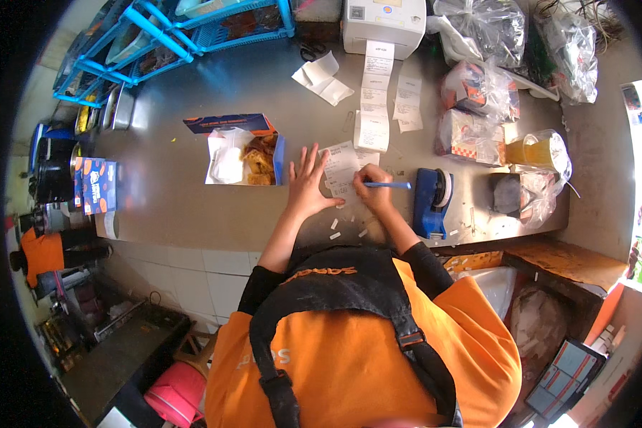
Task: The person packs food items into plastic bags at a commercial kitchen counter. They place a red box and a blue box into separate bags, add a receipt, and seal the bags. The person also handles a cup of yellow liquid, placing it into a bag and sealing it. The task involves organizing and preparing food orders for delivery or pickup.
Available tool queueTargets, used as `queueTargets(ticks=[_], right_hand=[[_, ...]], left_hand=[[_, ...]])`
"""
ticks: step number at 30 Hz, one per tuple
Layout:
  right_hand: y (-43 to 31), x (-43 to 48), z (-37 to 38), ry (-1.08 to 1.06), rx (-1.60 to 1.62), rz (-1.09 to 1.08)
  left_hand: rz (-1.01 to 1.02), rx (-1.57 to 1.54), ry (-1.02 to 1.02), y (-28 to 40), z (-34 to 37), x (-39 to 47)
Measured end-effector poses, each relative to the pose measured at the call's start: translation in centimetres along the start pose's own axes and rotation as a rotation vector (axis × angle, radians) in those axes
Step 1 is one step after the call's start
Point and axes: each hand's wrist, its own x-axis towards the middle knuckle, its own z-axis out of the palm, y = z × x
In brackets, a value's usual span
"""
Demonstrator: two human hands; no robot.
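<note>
A printed paper slip lies flat on the steel counter. My left hand rests with fingers spread along its left side, thumb on the lower edge. In my right hand is a blue pen, its tip end hidden behind the fingers over the slip's right side. Left of my left hand stands an open cardboard food box holding fried food and a white paper packet. A blue tape dispenser sits to the right of my right hand.
A label printer feeds out a long receipt strip. Plastic-bagged boxes and a cup of yellow drink line the right. Blue racks stand at back left, near scissors. Another person is at far left.
</note>
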Motion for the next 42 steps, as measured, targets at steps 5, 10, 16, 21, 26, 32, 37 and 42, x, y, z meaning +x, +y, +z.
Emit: queueTargets(ticks=[5,10,16,21,26,32,37,42], right_hand=[[-1.2,0.6,0.2,0.035,-0.142,-0.062],[-4.2,1.2,0.1,0.027,-0.386,-0.311],[-8.2,7.1,8.2,-0.287,-0.564,-0.079],[-12.3,10.7,17.3,0.057,0.012,-0.112],[-14.3,14.1,15.2,-0.162,0.197,-0.014],[-12.1,13.3,10.4,-0.591,-0.320,-0.627],[-10.9,7.8,8.3,-0.634,-0.579,-0.692],[-13.4,1.3,11.2,-0.180,0.323,-0.003]], left_hand=[[0.001,-0.025,-0.037,0.6,-1.4,-0.4],[0.315,-0.107,0.502,-3.4,-7.5,-2.0],[-0.292,-0.071,0.428,-16.7,-15.8,0.2],[0.054,-0.252,0.820,-16.5,-14.6,4.0],[-0.008,-0.283,0.689,-16.1,-19.4,1.3],[0.193,-0.039,0.330,-19.9,-19.6,-5.3],[0.634,0.103,0.022,-19.1,-19.6,-8.9],[0.017,-0.870,-0.445,-19.6,-20.0,-3.2]])
